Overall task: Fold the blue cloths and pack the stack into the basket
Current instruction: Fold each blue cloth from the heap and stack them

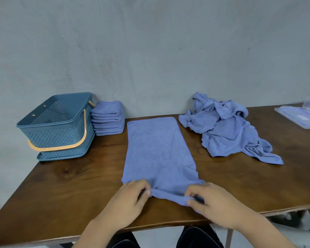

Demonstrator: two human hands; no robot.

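A long blue microfibre cloth lies flat on the brown wooden table, running straight away from the person. Left hand and right hand each pinch a near corner, equally close.

Plain indoor work room, bare grey wall with scuff marks, dark wooden bench set against it, thin metal leg, clear plastic storage box at far right.

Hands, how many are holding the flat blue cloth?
2. The left hand pinches the near left corner of the flat blue cloth; the right hand grips its near right corner. No other hands are in view.
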